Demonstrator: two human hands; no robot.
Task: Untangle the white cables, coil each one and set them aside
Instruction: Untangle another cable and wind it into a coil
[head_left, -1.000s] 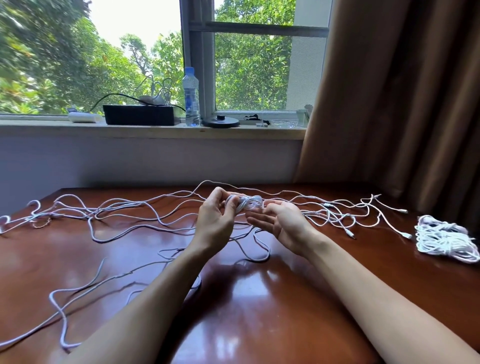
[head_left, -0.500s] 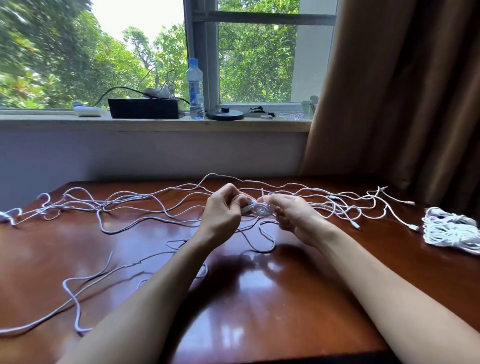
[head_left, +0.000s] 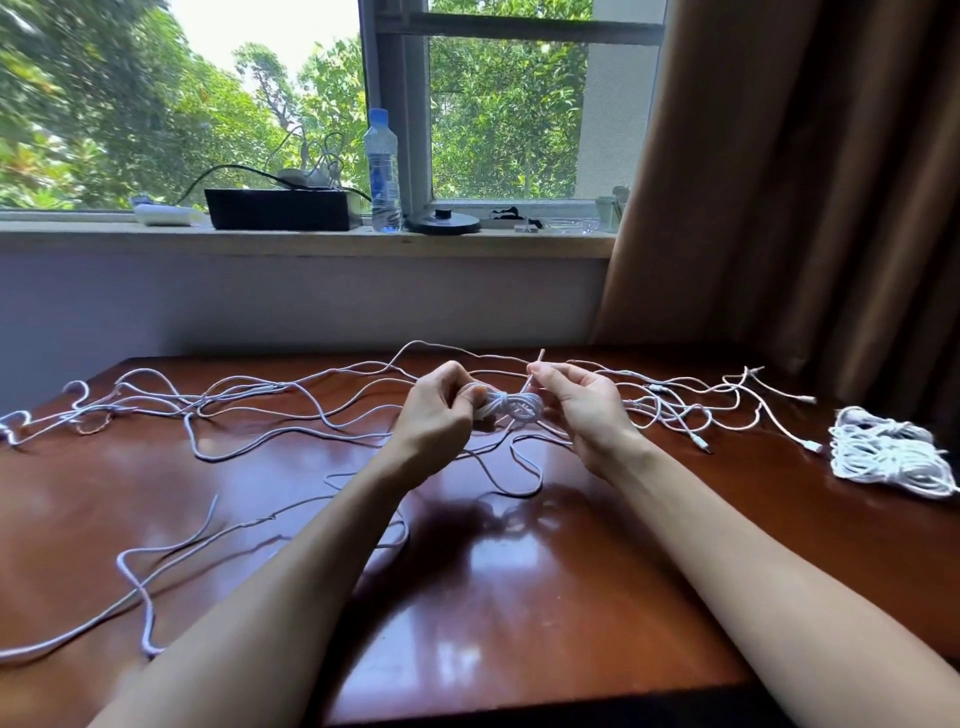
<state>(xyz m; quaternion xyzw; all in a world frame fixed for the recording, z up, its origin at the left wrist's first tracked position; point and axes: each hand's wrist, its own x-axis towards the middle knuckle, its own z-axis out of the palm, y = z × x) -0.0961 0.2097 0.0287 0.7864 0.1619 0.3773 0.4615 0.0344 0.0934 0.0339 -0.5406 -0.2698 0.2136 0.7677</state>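
The small coil (head_left: 511, 408) of white cable is held just above the middle of the desk (head_left: 519, 597), between the two hands. The step looks to be the finishing wrap, with the free tail (head_left: 536, 366) going round the waist of the loops to lock them. To do it well, I'd say the left hand (head_left: 436, 410) should pinch the loops flat so they can't spring apart. The tail should be drawn snug rather than hard and tucked under its own last turn. The strands hanging below the coil are best kept out of the wrap, or they will drag the tangle (head_left: 234, 395) along. The left hand grips the left end of the coil, fingers curled round it. The right hand (head_left: 582, 405) sits just right of the coil, thumb and forefinger pinching the tail, which pokes up past the fingertips; its other fingers curl loosely. Both forearms reach in from the near edge and converge. The tangle sprawls across the far half of the desk, and a heap of coiled cables (head_left: 883, 452) lies at the right, near the curtain (head_left: 779, 208), probably where this one belongs.
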